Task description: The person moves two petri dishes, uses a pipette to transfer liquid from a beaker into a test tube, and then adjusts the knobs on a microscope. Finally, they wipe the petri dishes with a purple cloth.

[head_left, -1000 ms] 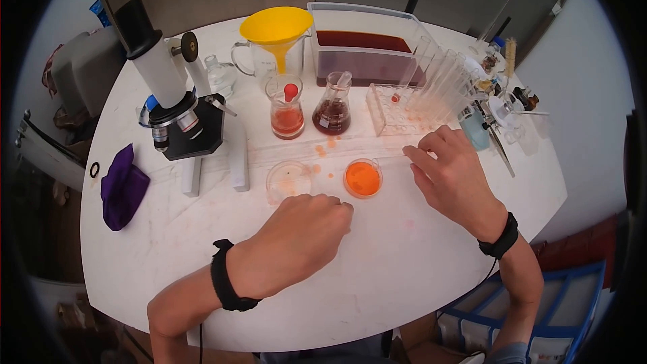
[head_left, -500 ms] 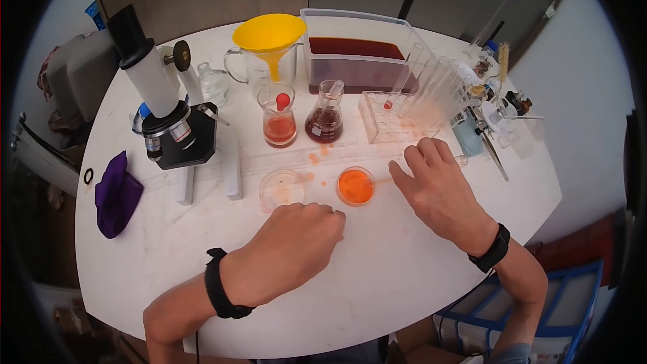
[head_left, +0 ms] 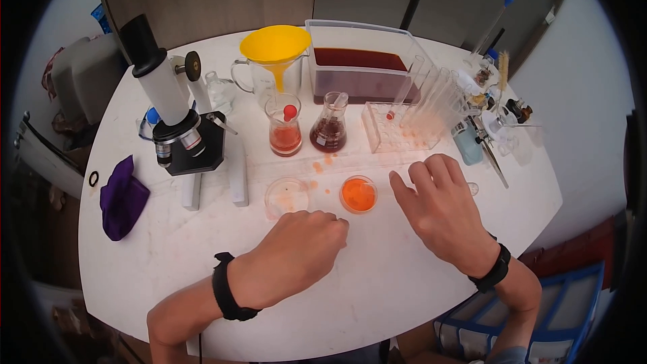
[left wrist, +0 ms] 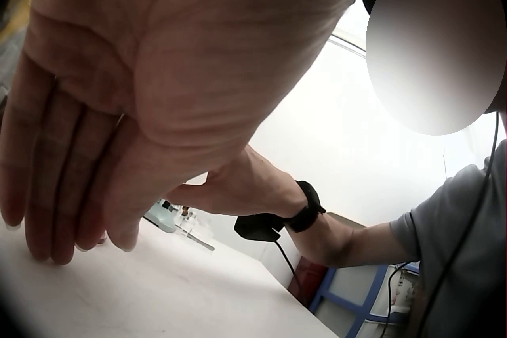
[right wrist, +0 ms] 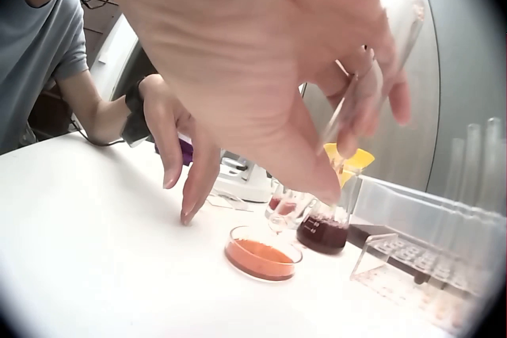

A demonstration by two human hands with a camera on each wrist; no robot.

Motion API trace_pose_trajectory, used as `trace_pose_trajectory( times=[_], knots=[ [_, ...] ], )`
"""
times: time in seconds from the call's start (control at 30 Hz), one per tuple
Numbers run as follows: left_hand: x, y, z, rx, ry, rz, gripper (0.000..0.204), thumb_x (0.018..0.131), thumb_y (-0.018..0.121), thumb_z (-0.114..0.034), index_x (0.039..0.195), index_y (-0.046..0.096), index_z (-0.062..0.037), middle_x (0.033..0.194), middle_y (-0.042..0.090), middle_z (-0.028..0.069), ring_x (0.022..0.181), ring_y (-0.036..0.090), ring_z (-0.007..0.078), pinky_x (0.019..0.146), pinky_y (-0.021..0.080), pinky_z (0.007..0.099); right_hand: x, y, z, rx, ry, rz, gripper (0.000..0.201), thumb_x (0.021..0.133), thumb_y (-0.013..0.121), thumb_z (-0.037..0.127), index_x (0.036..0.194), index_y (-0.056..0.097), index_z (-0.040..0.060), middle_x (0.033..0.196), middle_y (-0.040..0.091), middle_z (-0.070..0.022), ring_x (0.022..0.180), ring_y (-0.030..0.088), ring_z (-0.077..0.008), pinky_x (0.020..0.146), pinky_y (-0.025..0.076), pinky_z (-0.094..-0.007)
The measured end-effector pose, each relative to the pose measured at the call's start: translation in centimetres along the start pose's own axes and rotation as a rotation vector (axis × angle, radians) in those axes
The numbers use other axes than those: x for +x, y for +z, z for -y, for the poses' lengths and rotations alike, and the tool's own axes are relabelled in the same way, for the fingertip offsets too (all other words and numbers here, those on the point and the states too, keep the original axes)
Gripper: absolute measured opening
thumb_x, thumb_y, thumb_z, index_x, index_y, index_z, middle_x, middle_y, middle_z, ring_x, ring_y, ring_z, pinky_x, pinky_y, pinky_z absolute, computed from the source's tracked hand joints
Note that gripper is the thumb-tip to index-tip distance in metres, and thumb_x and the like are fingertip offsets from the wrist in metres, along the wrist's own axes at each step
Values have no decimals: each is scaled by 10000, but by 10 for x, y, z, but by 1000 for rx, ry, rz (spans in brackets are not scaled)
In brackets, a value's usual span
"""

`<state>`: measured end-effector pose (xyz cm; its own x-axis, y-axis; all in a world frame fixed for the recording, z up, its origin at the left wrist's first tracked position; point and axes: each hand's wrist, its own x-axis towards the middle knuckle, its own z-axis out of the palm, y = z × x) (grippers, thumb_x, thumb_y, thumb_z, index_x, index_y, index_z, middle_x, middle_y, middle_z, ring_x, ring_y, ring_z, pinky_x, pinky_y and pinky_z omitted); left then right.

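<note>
My right hand (head_left: 438,212) is raised to the right of a petri dish (head_left: 358,194) of orange liquid. Between its fingers it holds a slender clear glass tube (right wrist: 412,25), which slants upward in the right wrist view; in the head view only a round glass end (head_left: 474,189) shows beyond the fingers. My left hand (head_left: 296,246) hangs palm down with fingers extended and nothing held, fingertips low over the table in the left wrist view. Just beyond it lies a second, shallow clear dish (head_left: 286,195) with faint orange stains.
A microscope (head_left: 189,128) and a purple cloth (head_left: 125,199) are at left. Behind the dishes stand a beaker (head_left: 285,136) of red liquid, a dark-filled flask (head_left: 329,131), a yellow funnel (head_left: 275,44) in a jug, a tub (head_left: 364,84) and a test tube rack (head_left: 381,131).
My right hand has come nearer to me and slightly closer to the orange dish. The tube, visible across the hand half a second ago, now shows mostly one end. My left hand stays nearly still.
</note>
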<state>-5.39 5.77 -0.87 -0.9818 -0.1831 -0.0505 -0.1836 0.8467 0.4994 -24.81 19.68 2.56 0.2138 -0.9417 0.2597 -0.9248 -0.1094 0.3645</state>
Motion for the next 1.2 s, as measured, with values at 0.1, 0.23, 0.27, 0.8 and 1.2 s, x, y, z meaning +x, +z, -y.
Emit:
trace_pose_trajectory(
  times=[0.1, 0.23, 0.27, 0.8, 1.2],
  knots=[
    [1, -3, -1, 23, -12, 23, 148, 935, 682, -132, 934, 697, 15, 937, 726, 155, 841, 697, 369, 747, 560, 437, -5, 9, -2, 33, -13, 9, 359, 716, 650, 30, 1055, 678, -83, 904, 522, -130, 946, 527, -302, 937, 454, -430],
    [1, -4, -1, -7, 5, 5, 149, 940, 678, -127, 961, 706, 18, 954, 731, 162, 848, 698, 372, 762, 562, 434, -12, 9, -7, 162, 98, -40, 360, 724, 693, 9, 1079, 712, -47, 894, 536, -104, 915, 540, -275, 893, 471, -398],
    [2, -5, -1, -14, 16, -23, 149, 938, 679, -121, 969, 709, 22, 965, 732, 169, 847, 696, 374, 763, 560, 437, -16, 15, -8, 339, 195, -55, 349, 744, 727, 7, 1091, 724, -28, 887, 566, -93, 886, 560, -264, 851, 486, -383],
    [73, -21, -27, -769, -55, -568, 197, 973, 710, -98, 1116, 696, 36, 1065, 732, 83, 923, 704, 124, 797, 596, 276, -2, 45, -10, 1120, 416, -449, 253, 878, 788, 95, 1076, 695, -31, 882, 665, -108, 745, 653, -200, 659, 530, -300],
    [176, -44, -22, -378, 80, -750, 166, 972, 702, -100, 1053, 677, 43, 1020, 736, 98, 936, 727, 152, 819, 584, 260, -58, 95, -67, 1706, 845, 92, 310, 1027, 662, 257, 869, 732, 0, 704, 662, -6, 593, 601, -68, 552, 484, -217]
  ],
)
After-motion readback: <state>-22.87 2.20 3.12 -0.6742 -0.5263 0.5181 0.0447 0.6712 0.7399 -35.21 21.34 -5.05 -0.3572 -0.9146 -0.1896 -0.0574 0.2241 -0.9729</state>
